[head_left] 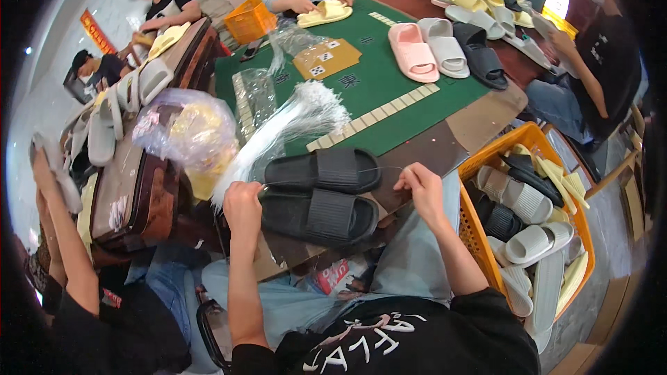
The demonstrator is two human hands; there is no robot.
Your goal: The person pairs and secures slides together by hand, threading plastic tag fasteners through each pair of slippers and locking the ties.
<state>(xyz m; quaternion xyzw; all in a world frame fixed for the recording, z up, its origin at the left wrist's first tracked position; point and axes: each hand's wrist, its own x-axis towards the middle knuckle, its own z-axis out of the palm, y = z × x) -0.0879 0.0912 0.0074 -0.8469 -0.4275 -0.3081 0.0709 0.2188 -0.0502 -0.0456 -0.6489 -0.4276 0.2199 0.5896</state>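
A pair of black slippers (323,198) with ribbed straps lies side by side on the table edge in front of me. My left hand (243,203) is closed at their heel ends; what its fingers grip is hidden. Beyond the toe ends, my right hand (421,187) is closed in a pinch on a thin plastic strand (390,167), which runs back toward the far slipper's strap. Just behind the slippers spreads a thick bundle of white plastic strands (278,135).
An orange crate (479,253) of mixed slippers stands at my right. Pink, grey and black slippers (445,48) rest on the green tabletop (389,111). Clear plastic bags (187,128) lie at the left, near a co-worker's arms (62,215). Other people handle slippers around the table.
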